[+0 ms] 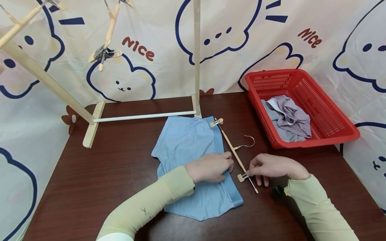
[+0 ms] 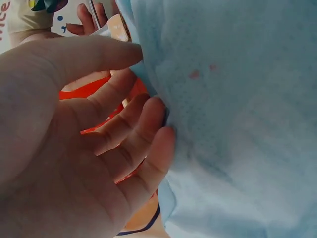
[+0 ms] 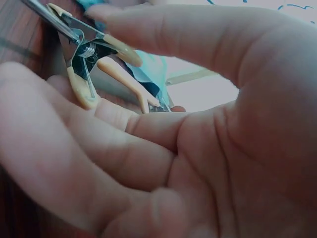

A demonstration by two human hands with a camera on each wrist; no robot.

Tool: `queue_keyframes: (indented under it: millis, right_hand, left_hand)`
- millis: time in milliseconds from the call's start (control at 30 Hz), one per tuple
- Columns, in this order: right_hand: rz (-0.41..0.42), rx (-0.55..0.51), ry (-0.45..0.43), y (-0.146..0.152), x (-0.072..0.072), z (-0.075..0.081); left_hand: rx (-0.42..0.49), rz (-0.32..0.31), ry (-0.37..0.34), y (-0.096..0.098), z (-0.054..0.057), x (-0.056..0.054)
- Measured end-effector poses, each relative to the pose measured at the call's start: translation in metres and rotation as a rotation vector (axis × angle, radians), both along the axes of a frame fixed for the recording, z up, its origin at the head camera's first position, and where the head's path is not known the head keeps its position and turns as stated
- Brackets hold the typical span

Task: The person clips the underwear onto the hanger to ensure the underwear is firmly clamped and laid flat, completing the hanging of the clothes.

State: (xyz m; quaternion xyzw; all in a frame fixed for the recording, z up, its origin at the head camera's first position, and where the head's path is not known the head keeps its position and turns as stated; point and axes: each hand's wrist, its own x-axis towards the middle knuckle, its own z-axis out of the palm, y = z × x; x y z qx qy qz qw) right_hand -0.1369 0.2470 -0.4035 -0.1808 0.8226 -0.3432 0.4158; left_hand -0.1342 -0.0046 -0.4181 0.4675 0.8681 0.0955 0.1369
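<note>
Light blue shorts (image 1: 190,140) lie on the table, waistband to the right. My left hand (image 1: 211,166) grips the waistband near its middle, and thumb and fingertips meet the cloth edge in the left wrist view. Beside the waistband lies a wooden clip hanger (image 1: 230,144) with a metal hook. Its far clip (image 1: 216,122) sits on the waistband's upper corner. My right hand (image 1: 268,166) pinches the near clip (image 3: 86,54) by its handles, thumb on one side and fingers on the other. This near clip stands just off the waistband.
A red basket (image 1: 331,134) at the back right holds crumpled grey and mauve cloth (image 1: 291,117). Behind the shorts stands a wooden rack (image 1: 197,67) with a white lower bar (image 1: 144,116). More clip hangers (image 1: 110,30) hang at upper left. A printed curtain (image 1: 169,80) backs the table.
</note>
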Motion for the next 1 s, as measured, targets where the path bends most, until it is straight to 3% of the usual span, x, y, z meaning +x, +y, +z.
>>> queue_keyframes:
  millis: [133, 367, 633, 867, 1000]
  right_hand:
    - [0.001, 0.047, 0.041, 0.0, 0.001, 0.0]
    - [0.02, 0.042, 0.073, 0.004, 0.004, 0.002]
    - [0.03, -0.075, 0.053, 0.009, 0.004, -0.006]
    - [-0.002, -0.259, -0.018, 0.006, 0.0, -0.024]
    - [-0.004, -0.308, -0.046, 0.002, 0.001, -0.029]
  left_hand:
    - [-0.012, 0.003, 0.018, 0.001, 0.001, 0.0]
    - [0.008, -0.009, -0.024, 0.0, 0.003, -0.001]
    - [0.011, -0.046, 0.023, -0.003, 0.003, 0.002]
    - [0.067, -0.038, -0.016, -0.004, 0.002, 0.003]
    - [0.083, -0.032, -0.024, -0.004, 0.001, 0.002]
